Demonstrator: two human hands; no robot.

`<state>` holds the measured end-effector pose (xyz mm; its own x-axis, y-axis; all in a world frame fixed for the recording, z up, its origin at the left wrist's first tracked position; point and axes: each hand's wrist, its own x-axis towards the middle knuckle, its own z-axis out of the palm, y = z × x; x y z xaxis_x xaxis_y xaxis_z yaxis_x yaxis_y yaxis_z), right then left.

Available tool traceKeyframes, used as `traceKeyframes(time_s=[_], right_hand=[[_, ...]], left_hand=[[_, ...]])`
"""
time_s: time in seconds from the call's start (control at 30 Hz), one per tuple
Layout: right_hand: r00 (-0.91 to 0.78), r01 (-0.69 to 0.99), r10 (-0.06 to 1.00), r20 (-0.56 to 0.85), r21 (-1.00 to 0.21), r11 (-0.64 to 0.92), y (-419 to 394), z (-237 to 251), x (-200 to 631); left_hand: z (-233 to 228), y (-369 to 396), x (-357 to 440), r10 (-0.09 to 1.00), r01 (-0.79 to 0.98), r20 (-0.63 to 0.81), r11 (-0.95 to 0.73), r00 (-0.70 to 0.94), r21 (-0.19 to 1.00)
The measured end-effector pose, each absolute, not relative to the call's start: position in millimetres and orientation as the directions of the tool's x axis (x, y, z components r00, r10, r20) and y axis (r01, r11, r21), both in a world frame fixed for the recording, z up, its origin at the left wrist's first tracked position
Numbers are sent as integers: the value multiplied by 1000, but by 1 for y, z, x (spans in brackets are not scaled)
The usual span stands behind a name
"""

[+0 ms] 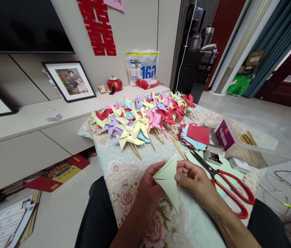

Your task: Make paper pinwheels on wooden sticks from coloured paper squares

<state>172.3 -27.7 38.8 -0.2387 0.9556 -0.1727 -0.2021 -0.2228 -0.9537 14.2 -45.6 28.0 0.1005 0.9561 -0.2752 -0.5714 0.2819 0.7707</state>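
Note:
Both hands hold one folded pale green paper (169, 179) just above a table with a floral cloth (125, 179). My left hand (148, 187) pinches its left corner. My right hand (193, 177) grips its right edge with fingers curled. The paper is folded into a triangle with its long point down. Right beside my right hand lie red-handled scissors (225, 181), blades pointing up-left. A stack of cut paper squares (195, 136), red on top, lies beyond the hands.
Several finished paper pinwheels on wooden sticks (145, 119) cover the far half of the table. A clear plastic box (251, 141) with sticks, a purple carton (223, 135) and a small box of pins (214, 155) stand at the right. A low cabinet (32, 137) runs along the left.

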Motion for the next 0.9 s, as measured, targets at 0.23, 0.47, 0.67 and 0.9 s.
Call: traceKeyframes(time_s=[0.23, 0.47, 0.67, 0.9], right_hand=[[-293, -152, 942, -162, -965, -213, -28, 38, 172], [-222, -120, 966, -129, -980, -159, -29, 36, 173], [-248, -208, 962, -112, -964, -165, -29, 34, 179], [-284, -300, 951, -121, -931, -208, -31, 32, 180]], left_hand=[[29, -44, 17, 954, -540, -294, 280, 62, 794], [24, -45, 13, 978, -239, -122, 79, -169, 968], [26, -51, 16, 944, 211, 70, 0, -323, 977], [15, -53, 26, 944, 334, 205, -112, -258, 936]])
